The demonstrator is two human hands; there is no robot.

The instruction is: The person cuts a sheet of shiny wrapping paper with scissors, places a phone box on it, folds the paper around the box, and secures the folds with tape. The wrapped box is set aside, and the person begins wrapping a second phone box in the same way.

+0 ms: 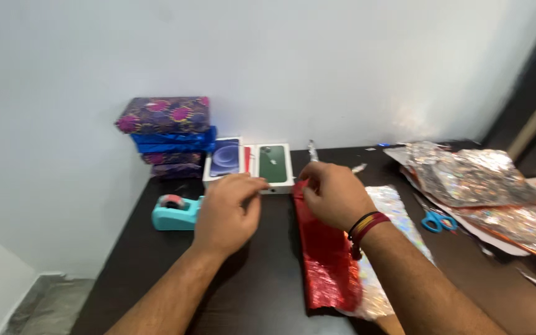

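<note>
Dark, near-black tabletop set against a plain pale wall, with a strip of marbled floor showing at lower left. Red glossy foil wrapping sheet lies lengthwise near the table's middle, crinkled, partly over a silver holographic sheet that shows along its right edge. Right hand, dark and red bands at the wrist, has fingers curled narrow at the top end of the red sheet, pinching its edge. Left hand is just beside it, fingers drawn close together with fingertips near the front edge of the boxes; cannot tell what it grips, if anything. Just beyond both hands: white flat box with a green phone picture, beside a white flat box with a blue phone picture, a sliver of red between them. Teal tape dispenser sits left of the left hand. Stack of wrapped parcels in purple floral and blue paper stands against the wall. Blue-handled scissors lie right of the silver sheet; a heap of crumpled holographic foil sheets covers the far right.
</note>
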